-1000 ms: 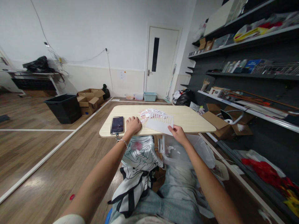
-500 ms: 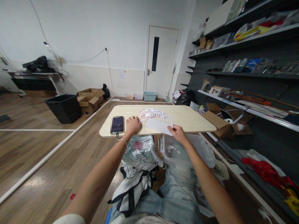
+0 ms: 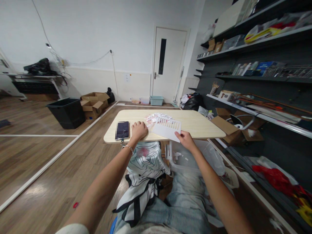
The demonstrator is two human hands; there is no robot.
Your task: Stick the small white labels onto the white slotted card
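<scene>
Palm down, my left hand (image 3: 139, 130) rests on the near side of the pale tabletop (image 3: 195, 125), its fingers laid forward and nothing visible in it. Just left of it lies a dark phone (image 3: 122, 130) with a strap hanging over the edge. My right hand (image 3: 185, 139) pinches the lower right corner of a white card (image 3: 164, 130) that has a row of slots along its far side. Behind the card spreads a pile of small white and reddish pieces (image 3: 158, 116). What lies under my left palm is hidden.
Below the table's front edge stands a clear plastic bin (image 3: 185, 165) holding a few white scraps. A patterned cloth (image 3: 143, 162) hangs over my lap. Cardboard boxes (image 3: 225, 128) and shelves (image 3: 268, 78) line the right; a black bin (image 3: 65, 113) stands left.
</scene>
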